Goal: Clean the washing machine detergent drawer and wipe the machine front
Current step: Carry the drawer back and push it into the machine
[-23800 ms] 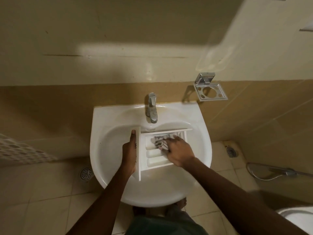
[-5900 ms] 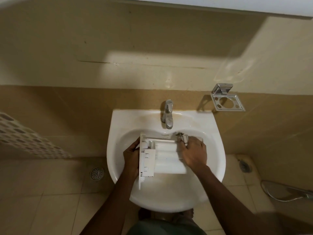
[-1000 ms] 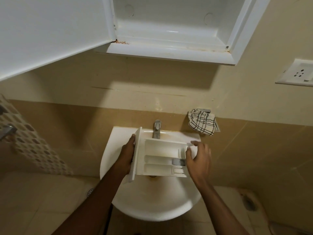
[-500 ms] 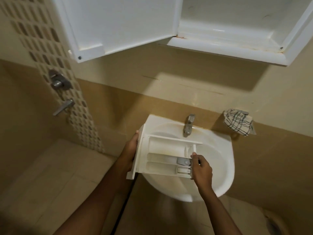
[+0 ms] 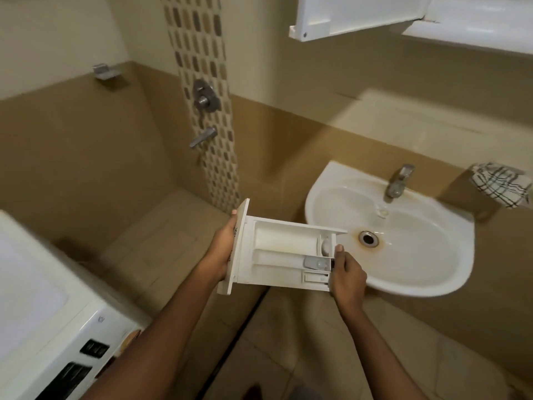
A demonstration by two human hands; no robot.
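Note:
The white detergent drawer (image 5: 277, 249) is held level in the air, left of the sink, its compartments facing up. My left hand (image 5: 220, 249) grips its front panel from the left. At the drawer's back end my right hand (image 5: 346, 272) holds on, thumb on the rim. The white washing machine (image 5: 43, 327) stands at the lower left, with its dark control panel showing. A checked cloth (image 5: 501, 184) hangs on the wall holder at the right edge.
The white sink (image 5: 432, 272) with its tap (image 5: 399, 180) is at the right, with a rusty stain around the drain. An open white cabinet door (image 5: 357, 15) juts out overhead. Shower fittings (image 5: 204, 99) sit on the mosaic strip. Beige floor tiles lie below.
My view has swung left and the drawer has moved off the sink toward the left. The washing machine has come into view. Both hands keep their hold on the drawer.

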